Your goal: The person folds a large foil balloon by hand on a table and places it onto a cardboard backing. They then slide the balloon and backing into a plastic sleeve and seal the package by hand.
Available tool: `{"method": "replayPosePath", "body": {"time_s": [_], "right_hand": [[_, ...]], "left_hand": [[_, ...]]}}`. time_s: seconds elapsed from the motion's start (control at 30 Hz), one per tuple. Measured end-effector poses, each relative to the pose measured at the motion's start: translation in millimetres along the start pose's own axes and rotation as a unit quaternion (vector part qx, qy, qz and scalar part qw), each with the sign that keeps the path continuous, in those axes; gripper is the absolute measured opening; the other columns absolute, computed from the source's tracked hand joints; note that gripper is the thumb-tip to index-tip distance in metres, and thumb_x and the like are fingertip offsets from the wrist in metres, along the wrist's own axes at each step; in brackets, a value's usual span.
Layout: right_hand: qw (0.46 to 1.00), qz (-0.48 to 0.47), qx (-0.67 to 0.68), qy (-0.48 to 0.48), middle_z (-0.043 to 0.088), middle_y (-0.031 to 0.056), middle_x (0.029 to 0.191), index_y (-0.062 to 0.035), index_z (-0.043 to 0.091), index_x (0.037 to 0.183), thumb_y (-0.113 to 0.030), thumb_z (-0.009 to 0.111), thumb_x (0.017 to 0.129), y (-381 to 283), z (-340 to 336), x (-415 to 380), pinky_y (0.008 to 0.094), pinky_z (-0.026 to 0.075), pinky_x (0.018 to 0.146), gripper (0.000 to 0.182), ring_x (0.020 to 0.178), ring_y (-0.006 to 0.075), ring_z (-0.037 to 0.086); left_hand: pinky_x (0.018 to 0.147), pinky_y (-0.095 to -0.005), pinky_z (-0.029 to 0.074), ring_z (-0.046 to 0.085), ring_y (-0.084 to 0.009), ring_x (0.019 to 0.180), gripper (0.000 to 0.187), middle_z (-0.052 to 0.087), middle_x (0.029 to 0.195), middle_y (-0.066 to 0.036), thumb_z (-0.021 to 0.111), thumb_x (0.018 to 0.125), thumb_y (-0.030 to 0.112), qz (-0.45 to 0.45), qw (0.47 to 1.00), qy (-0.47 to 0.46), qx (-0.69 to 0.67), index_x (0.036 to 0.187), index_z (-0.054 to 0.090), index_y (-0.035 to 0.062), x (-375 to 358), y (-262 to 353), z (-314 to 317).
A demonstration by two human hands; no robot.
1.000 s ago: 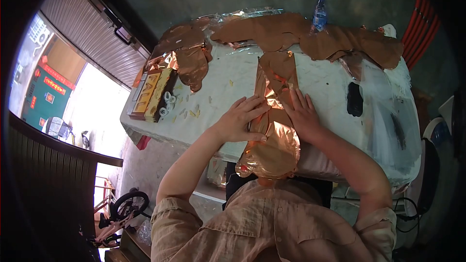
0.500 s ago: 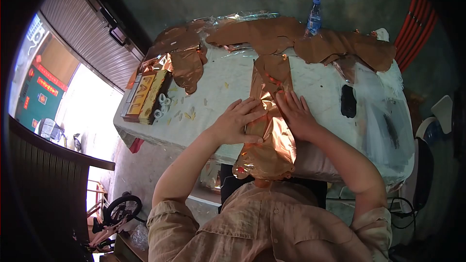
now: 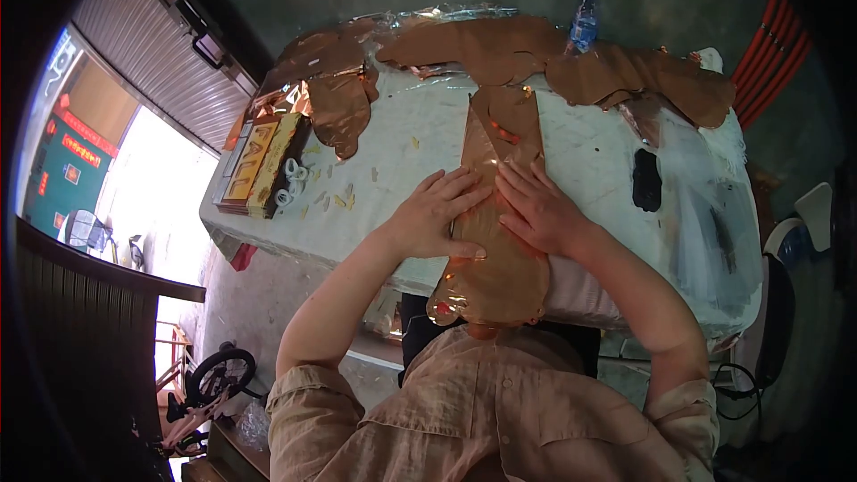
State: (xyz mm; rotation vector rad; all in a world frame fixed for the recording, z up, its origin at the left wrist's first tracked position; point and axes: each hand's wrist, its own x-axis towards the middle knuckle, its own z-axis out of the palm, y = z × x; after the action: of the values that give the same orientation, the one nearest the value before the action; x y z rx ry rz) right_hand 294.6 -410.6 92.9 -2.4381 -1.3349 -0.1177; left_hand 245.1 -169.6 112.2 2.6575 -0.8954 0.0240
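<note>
A long copper-coloured foil sheet (image 3: 504, 277) lies from the middle of the table down over its near edge, its upper part folded to a narrower strip. My left hand (image 3: 439, 217) rests flat on the foil's left edge, fingers spread and thumb pointing right. On the right part of the foil lies my right hand (image 3: 544, 208), palm down, its fingers apart and close to the left fingertips. Neither hand grips anything.
More brown foil shapes (image 3: 482, 49) line the far edge of the white-covered table (image 3: 402, 134). A blue-capped bottle (image 3: 585, 22) stands behind. At left are a box (image 3: 259, 165), white rings (image 3: 290, 180) and small yellowish bits; at right, a black object (image 3: 646, 180) and clear plastic (image 3: 714, 232).
My right hand has shifted left over the foil, nearer my left hand. The foil beneath looks flatter and less shiny. The view has moved slightly.
</note>
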Motion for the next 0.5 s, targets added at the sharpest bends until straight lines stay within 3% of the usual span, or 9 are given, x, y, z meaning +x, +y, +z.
{"method": "replayPosePath", "body": {"time_s": [0.13,0.2,0.23,0.3,0.43,0.5], "right_hand": [[1.000,0.004,-0.025,-0.014,0.027,0.0185,0.151,0.0006,0.030,0.143,-0.031,0.047,0.095,3.8,4.4,-3.3,0.0414,0.017,0.116,0.060,0.141,0.0300,0.024],[1.000,0.003,-0.026,-0.013,0.026,0.0183,0.151,0.0006,0.029,0.143,-0.031,0.047,0.095,3.6,5.7,-4.0,0.0414,0.017,0.117,0.061,0.141,0.0299,0.023],[0.999,0.001,-0.032,-0.009,0.025,0.0180,0.151,0.0007,0.029,0.143,-0.031,0.047,0.095,3.7,5.6,-4.2,0.0415,0.017,0.117,0.061,0.142,0.0297,0.023],[0.999,0.004,-0.030,-0.018,0.025,0.0176,0.152,0.0005,0.028,0.144,-0.031,0.046,0.095,3.5,3.3,-3.4,0.0415,0.016,0.117,0.061,0.142,0.0294,0.022],[0.999,0.003,-0.033,-0.020,0.023,0.0171,0.153,-0.0002,0.028,0.144,-0.032,0.045,0.095,3.9,5.3,-4.3,0.0416,0.015,0.117,0.061,0.142,0.0288,0.021],[0.999,0.003,-0.032,-0.033,0.023,0.0170,0.153,-0.0005,0.028,0.144,-0.032,0.045,0.095,2.3,2.4,-4.8,0.0416,0.015,0.117,0.061,0.143,0.0287,0.020]], "left_hand": [[0.113,-0.0482,0.022,0.031,-0.0331,0.137,0.083,0.039,0.144,-0.017,0.072,0.073,0.049,-0.002,0.999,0.023,-0.043,0.141,0.041,0.0129,-0.6,-0.6,-2.4],[0.112,-0.0466,0.024,0.036,-0.0344,0.135,0.062,0.046,0.139,-0.017,0.069,0.081,0.029,-0.003,0.988,0.053,-0.145,0.135,0.049,0.0078,-2.3,-8.0,-2.1],[0.112,-0.0466,0.024,0.036,-0.0344,0.135,0.062,0.046,0.139,-0.017,0.069,0.081,0.029,-0.004,0.988,0.052,-0.146,0.135,0.049,0.0078,-5.9,-8.8,-2.7],[0.111,-0.0450,0.026,0.039,-0.0345,0.133,0.046,0.050,0.136,-0.017,0.060,0.084,0.008,0.007,0.961,0.051,-0.271,0.129,0.054,0.0041,-14.5,-8.2,-5.8],[0.111,-0.0463,0.026,0.038,-0.0337,0.134,0.045,0.049,0.138,-0.014,0.054,0.083,0.000,0.030,0.985,0.017,-0.170,0.128,0.055,0.0044,-38.3,8.2,-8.2],[0.112,-0.0485,0.025,0.036,-0.0329,0.136,0.050,0.048,0.139,-0.012,0.055,0.081,0.001,-0.001,0.992,0.024,-0.122,0.130,0.053,0.0050,-45.0,20.5,-11.5]]}}
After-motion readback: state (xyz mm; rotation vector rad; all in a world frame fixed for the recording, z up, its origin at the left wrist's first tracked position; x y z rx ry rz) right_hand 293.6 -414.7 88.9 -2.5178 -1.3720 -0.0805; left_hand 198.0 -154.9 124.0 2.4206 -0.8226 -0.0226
